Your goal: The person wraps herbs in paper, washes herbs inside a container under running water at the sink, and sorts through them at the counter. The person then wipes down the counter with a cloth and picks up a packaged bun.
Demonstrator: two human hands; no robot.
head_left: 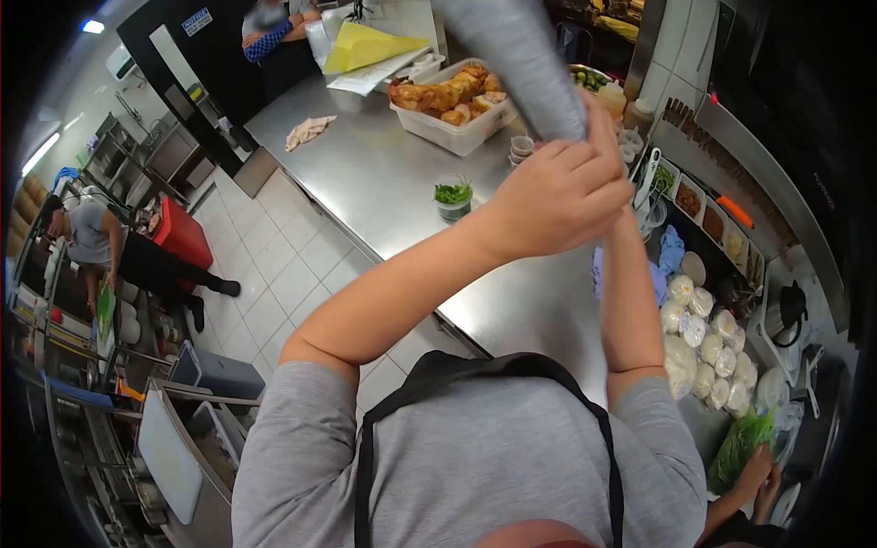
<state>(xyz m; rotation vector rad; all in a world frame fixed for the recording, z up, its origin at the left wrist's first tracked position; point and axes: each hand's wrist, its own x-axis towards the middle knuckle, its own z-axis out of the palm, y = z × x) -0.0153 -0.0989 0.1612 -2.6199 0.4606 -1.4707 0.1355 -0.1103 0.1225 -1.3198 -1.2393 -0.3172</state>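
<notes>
A long grey, bag-like bundle [525, 68], smeared by motion, rises out of the top edge of the view. Its narrow lower end meets both hands. My left hand [559, 196] is closed around that end, with its back to the camera. Behind it, my right hand [600, 132] is partly hidden; its visible fingers wrap the bundle's right side. Below and left of the hands, a small clear cup of chopped greens [453, 199] stands on the steel counter [393, 201]. Past the bundle's left side is a plastic tub of browned roast meat [457, 132].
Small lidded cups [521, 148] stand beside the tub. A pale cloth [311, 132] lies at the counter's left edge. At right are wrapped dough-like balls [703, 342], ingredient trays [690, 199] and a co-worker's hands [758, 479]. Two other people stand at left and at the back.
</notes>
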